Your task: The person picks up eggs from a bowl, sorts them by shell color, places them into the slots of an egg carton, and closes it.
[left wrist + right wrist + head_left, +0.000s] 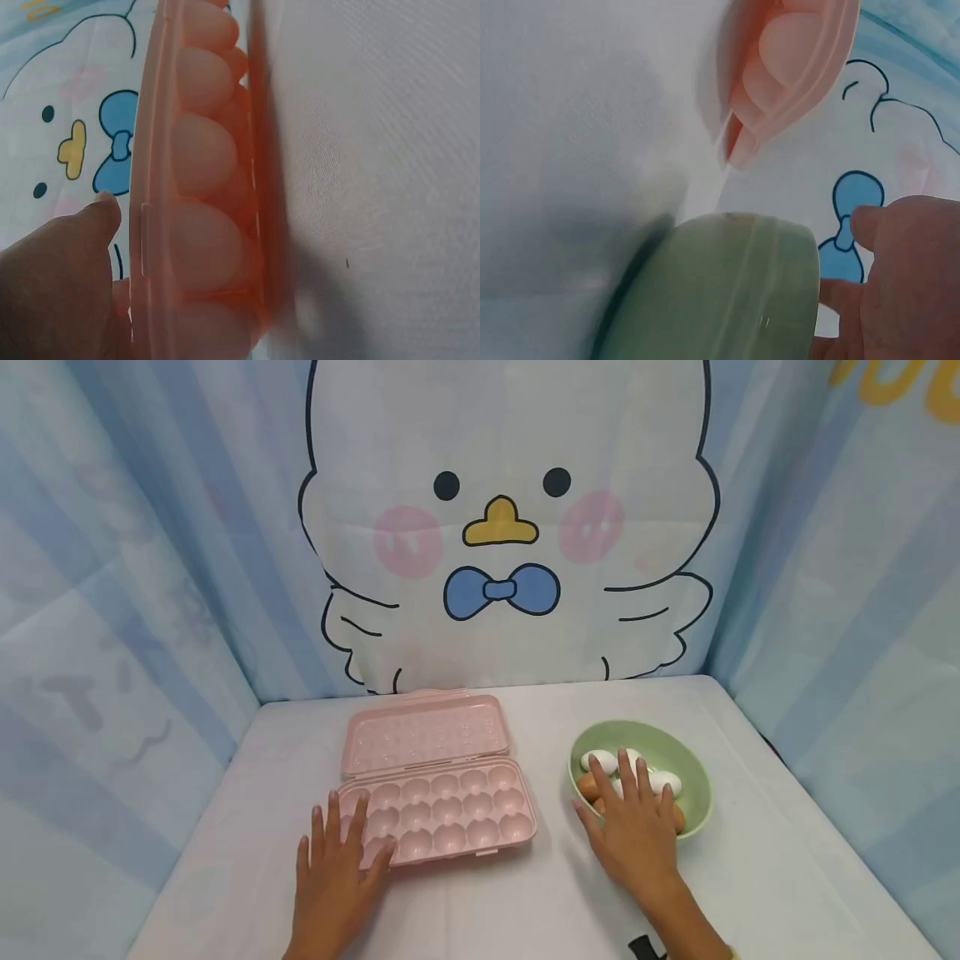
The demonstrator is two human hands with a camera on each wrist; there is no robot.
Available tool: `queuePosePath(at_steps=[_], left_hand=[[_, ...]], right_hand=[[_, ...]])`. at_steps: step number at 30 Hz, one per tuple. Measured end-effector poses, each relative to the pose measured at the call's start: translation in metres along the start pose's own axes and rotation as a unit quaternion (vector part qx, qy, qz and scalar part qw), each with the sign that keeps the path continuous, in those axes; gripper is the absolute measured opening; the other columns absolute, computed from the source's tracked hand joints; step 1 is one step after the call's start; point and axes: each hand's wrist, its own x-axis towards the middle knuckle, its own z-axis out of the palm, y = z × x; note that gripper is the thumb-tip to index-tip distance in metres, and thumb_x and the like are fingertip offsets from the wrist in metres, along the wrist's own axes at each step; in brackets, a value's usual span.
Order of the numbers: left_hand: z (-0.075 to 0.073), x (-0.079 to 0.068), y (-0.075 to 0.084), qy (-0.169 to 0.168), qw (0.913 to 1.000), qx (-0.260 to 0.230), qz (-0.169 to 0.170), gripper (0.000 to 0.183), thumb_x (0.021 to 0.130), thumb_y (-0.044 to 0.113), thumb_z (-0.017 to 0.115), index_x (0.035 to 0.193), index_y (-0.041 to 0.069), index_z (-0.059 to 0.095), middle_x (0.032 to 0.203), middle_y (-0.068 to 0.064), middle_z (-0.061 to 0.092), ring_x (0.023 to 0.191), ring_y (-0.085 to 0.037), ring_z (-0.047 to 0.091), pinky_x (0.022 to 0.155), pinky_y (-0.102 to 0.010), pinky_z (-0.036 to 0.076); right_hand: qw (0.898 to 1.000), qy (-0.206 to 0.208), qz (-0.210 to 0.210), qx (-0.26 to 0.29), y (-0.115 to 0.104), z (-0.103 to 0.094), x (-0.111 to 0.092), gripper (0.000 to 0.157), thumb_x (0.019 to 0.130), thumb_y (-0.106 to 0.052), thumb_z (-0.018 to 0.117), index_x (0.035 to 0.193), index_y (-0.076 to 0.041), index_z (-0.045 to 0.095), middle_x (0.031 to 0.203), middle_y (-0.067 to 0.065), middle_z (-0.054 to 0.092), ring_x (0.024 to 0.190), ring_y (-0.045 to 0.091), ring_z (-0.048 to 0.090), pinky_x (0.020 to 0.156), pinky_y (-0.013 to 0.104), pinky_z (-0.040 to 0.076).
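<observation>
A pink plastic egg box [447, 811] lies opened flat on the white table, its lid [427, 735] folded back toward the curtain and its round cups bare. My left hand [333, 868] is spread over the box's left front corner, hiding some cups. In the left wrist view, the thumb is beside the rim of the egg box [202, 157]. To the right stands a light green bowl [699, 785] with several white eggs [666, 783] and brown eggs [588, 787]. Fingers extended, my right hand [637, 839] reaches over the bowl's near rim and partly covers the eggs.
Behind the table [480, 910] hangs a curtain [502, 643] printed with a cartoon bird in a blue bow tie. Striped blue curtains [112, 652] close off both sides. A small black object [643, 947] shows by the right wrist at the bottom edge.
</observation>
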Motion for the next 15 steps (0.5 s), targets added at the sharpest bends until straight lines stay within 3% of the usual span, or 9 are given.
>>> queuePosePath(at_steps=[2, 4, 7, 9, 11, 15], left_hand=[[-0.002, -0.001, -0.007, 0.007, 0.9999, -0.009, -0.003, 0.08, 0.103, 0.057, 0.055, 0.162, 0.009, 0.032, 0.168, -0.03, 0.008, 0.151, -0.055, 0.006, 0.115, -0.073, 0.012], [-0.003, -0.002, -0.012, 0.01, 0.9998, -0.017, -0.008, 0.08, 0.103, 0.055, 0.056, 0.162, 0.007, 0.032, 0.166, -0.033, 0.009, 0.149, -0.058, 0.01, 0.114, -0.074, 0.018], [-0.003, -0.004, -0.017, -0.01, 0.9991, -0.022, -0.034, 0.084, 0.103, 0.056, 0.056, 0.162, 0.003, 0.028, 0.163, -0.038, 0.014, 0.145, -0.061, 0.02, 0.11, -0.074, 0.028], [-0.003, -0.005, -0.019, -0.03, 0.9977, -0.028, -0.054, 0.089, 0.102, 0.058, 0.056, 0.162, 0.001, 0.024, 0.16, -0.04, 0.018, 0.142, -0.061, 0.027, 0.107, -0.073, 0.033], [-0.003, -0.006, -0.021, -0.046, 0.9959, -0.038, -0.067, 0.096, 0.101, 0.06, 0.057, 0.162, -0.003, 0.02, 0.16, -0.04, 0.02, 0.14, -0.06, 0.031, 0.107, -0.071, 0.035], [-0.001, -0.006, -0.027, -0.067, 0.9919, -0.081, -0.072, 0.11, 0.098, 0.064, 0.06, 0.16, -0.011, 0.01, 0.163, -0.037, 0.015, 0.144, -0.057, 0.027, 0.112, -0.068, 0.03]], right_hand=[[1.0, -0.027, 0.009, 0.0, -0.001, -0.003, 0.004, 0.054, 0.108, -0.044, 0.051, 0.15, -0.01, 0.055, 0.154, 0.032, 0.042, 0.142, 0.057, 0.033, 0.108, 0.079, 0.021], [0.999, -0.033, 0.002, -0.001, 0.0, -0.005, 0.009, 0.045, 0.109, -0.035, 0.049, 0.14, -0.005, 0.063, 0.14, 0.032, 0.056, 0.128, 0.058, 0.049, 0.101, 0.076, 0.034], [0.999, -0.018, -0.046, -0.022, 0.008, -0.004, 0.018, 0.026, 0.105, -0.021, 0.057, 0.118, -0.003, 0.071, 0.104, 0.024, 0.07, 0.09, 0.052, 0.064, 0.076, 0.065, 0.05], [0.996, -0.009, -0.076, -0.043, 0.014, -0.005, 0.026, 0.012, 0.098, -0.014, 0.065, 0.103, -0.004, 0.071, 0.082, 0.016, 0.066, 0.068, 0.044, 0.061, 0.057, 0.056, 0.049], [0.993, -0.019, -0.102, -0.056, 0.02, -0.005, 0.032, 0.004, 0.091, -0.009, 0.071, 0.095, -0.008, 0.069, 0.071, 0.01, 0.059, 0.059, 0.038, 0.056, 0.048, 0.05, 0.045], [0.99, -0.065, -0.119, -0.046, 0.025, -0.006, 0.044, 0.015, 0.081, -0.004, 0.073, 0.09, -0.014, 0.066, 0.065, 0.003, 0.053, 0.057, 0.032, 0.053, 0.047, 0.047, 0.043]])
